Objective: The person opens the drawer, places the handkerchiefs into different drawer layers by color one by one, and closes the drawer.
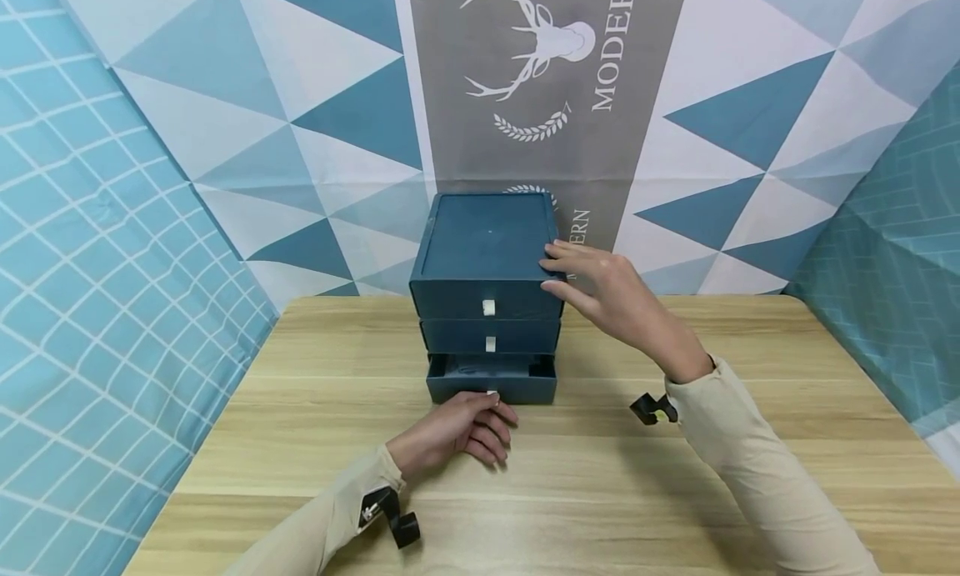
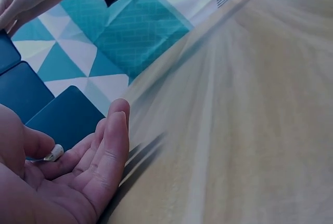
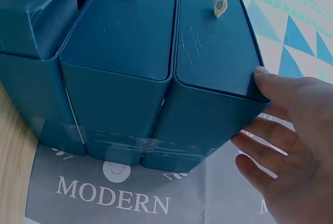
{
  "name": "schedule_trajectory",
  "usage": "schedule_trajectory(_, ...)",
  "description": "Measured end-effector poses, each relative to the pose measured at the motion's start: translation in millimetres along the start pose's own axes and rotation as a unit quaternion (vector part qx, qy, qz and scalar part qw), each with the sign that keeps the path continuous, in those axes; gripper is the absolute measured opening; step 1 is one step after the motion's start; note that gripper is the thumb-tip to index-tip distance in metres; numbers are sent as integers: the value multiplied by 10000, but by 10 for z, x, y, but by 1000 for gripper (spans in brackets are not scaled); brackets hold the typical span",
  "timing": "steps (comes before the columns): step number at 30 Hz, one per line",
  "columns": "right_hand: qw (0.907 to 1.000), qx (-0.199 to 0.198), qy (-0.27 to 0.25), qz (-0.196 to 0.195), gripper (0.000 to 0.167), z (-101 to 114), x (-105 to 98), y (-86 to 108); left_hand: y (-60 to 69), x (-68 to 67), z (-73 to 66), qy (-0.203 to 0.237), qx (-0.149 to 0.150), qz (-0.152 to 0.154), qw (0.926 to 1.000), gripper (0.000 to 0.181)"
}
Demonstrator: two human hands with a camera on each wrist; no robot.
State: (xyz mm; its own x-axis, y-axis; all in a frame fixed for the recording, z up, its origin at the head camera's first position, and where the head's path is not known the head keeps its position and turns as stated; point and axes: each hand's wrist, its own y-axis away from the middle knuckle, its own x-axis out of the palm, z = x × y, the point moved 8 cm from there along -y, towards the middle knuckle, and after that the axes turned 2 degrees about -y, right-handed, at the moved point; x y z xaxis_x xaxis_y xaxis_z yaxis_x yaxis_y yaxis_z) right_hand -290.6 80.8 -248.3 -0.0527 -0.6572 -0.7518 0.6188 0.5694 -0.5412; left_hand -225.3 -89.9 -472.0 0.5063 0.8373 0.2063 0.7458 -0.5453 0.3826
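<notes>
A dark blue drawer cabinet (image 1: 487, 238) with three stacked drawers stands on the table. The bottom drawer (image 1: 453, 390) is pulled partly out, and its visible inside looks dark. My left hand (image 1: 465, 433) pinches its white pull tab (image 2: 54, 153) between thumb and forefinger, the other fingers loosely bent. At the cabinet's top right edge rests my right hand (image 1: 600, 288). Its thumb (image 3: 270, 81) touches the front corner, and its fingers lie along the top and side. The upper two drawers, with white tabs (image 3: 220, 4), are shut.
The wooden table (image 1: 337, 426) extends on both sides and in front of the cabinet. Close behind is a patterned cloth backdrop (image 1: 525, 142) with a deer head and lettering. Black wrist mounts (image 1: 390, 513) stick out from both sleeves.
</notes>
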Motion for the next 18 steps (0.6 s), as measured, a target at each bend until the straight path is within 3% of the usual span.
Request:
schedule_trajectory(8,9999,78,-71,33,37,-11,1,5,-130,-98,-59,-84,146,-58,9998,46)
schedule_trajectory(18,9999,124,34,91,36,-23,8,-3,-249,-169,-124,-165,72,-162,9997,46)
